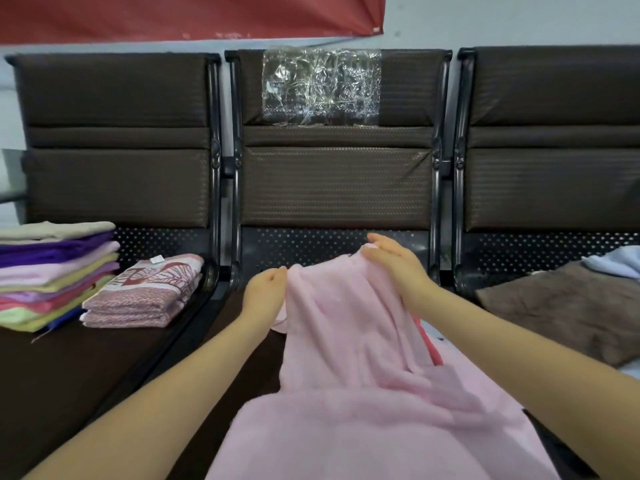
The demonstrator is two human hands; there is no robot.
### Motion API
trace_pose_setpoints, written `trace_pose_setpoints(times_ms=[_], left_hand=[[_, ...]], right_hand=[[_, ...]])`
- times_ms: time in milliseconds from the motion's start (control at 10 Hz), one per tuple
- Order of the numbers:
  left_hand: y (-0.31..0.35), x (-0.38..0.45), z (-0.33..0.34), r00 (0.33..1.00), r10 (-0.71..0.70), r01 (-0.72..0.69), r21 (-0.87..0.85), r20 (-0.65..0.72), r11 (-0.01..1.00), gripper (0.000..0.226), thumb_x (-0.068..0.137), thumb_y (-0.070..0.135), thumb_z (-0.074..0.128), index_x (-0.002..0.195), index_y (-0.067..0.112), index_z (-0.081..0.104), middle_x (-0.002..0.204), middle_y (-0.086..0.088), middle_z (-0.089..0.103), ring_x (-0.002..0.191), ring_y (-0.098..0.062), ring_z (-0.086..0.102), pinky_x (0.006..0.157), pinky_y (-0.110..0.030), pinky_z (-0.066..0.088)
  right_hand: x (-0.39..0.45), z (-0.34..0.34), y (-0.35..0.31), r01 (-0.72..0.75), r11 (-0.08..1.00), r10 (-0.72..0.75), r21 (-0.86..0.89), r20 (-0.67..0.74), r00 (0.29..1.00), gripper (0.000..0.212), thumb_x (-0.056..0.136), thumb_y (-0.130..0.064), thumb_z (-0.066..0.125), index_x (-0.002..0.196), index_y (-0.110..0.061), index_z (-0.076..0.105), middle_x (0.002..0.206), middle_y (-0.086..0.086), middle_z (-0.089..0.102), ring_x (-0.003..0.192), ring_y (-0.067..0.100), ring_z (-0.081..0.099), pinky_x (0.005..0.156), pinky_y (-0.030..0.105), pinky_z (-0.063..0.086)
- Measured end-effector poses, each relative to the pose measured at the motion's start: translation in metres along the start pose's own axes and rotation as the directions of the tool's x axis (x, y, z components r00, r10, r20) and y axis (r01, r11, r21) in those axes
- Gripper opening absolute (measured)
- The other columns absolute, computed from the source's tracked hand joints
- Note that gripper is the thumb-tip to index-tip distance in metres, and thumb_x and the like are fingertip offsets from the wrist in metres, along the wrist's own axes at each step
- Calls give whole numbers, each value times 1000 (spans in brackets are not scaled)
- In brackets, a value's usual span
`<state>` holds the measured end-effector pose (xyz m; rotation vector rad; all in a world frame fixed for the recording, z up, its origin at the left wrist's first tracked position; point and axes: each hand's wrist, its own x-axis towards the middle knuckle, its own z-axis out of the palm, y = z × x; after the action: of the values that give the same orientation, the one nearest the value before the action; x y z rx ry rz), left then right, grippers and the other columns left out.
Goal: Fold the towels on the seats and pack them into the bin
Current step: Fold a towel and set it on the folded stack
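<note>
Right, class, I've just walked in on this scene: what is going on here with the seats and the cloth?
A person is working on a pink towel spread over the middle seat. The left hand pinches its far left edge; the right hand holds the far right corner. Folded towels are stacked on the left seat, beside a patterned folded one. A brown towel waits on the right seat. No bin shows.

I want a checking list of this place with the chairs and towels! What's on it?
Surface: three dark padded seats in a row.
Job's things: pink towel spread on the middle seat; folded stack and patterned folded towel on the left seat; brown towel on the right seat; no bin seen.
Clutter: clear plastic on the middle backrest.
Hands: left hand pinches the pink towel's edge; right hand holds its top.
Cables: nothing seen.
Surroundings: pale wall, red sheet.
</note>
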<state>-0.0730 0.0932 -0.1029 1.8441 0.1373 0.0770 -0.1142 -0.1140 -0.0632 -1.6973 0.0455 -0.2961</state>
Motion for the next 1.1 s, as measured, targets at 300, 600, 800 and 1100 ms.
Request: trace_pose_setpoints(times_ms=[300, 600, 800, 1100], left_hand=[[7, -30, -21, 974, -113, 63, 247, 196, 967, 28, 96, 25, 48, 104, 6, 66, 96, -8, 67, 88, -25, 60, 79, -34, 48], [-37, -47, -25, 847, -161, -261, 661, 506, 704, 43, 96, 43, 44, 72, 10, 57, 75, -4, 57, 71, -19, 52, 67, -32, 43], [-35, -44, 23, 877, -76, -149, 419, 474, 896, 26, 91, 41, 54, 83, 16, 57, 78, -2, 61, 68, -20, 56, 65, -32, 52], [-13, -36, 43, 886, -178, 93, 213, 428, 973, 41, 92, 57, 47, 83, 21, 64, 77, 3, 62, 66, -13, 56, 59, -22, 43]], right_hand=[[-22, -36, -8, -246, 951, 273, -189, 130, 953, 17, 84, -20, 67, 68, -17, 60, 71, 4, 58, 66, 16, 53, 62, 28, 38], [-33, -38, 10, -124, 683, 495, -720, 332, 803, 21, 90, -36, 63, 75, -21, 60, 76, -3, 57, 71, 15, 53, 65, 24, 43], [-2, -49, 52, -55, 533, 249, -844, 95, 964, 40, 86, -38, 64, 120, -19, 56, 106, 0, 57, 94, 16, 52, 78, 26, 40], [-8, -32, 28, 105, 883, -20, -458, 185, 982, 21, 90, -18, 65, 72, -9, 62, 68, -4, 52, 63, 5, 43, 63, 23, 37]])
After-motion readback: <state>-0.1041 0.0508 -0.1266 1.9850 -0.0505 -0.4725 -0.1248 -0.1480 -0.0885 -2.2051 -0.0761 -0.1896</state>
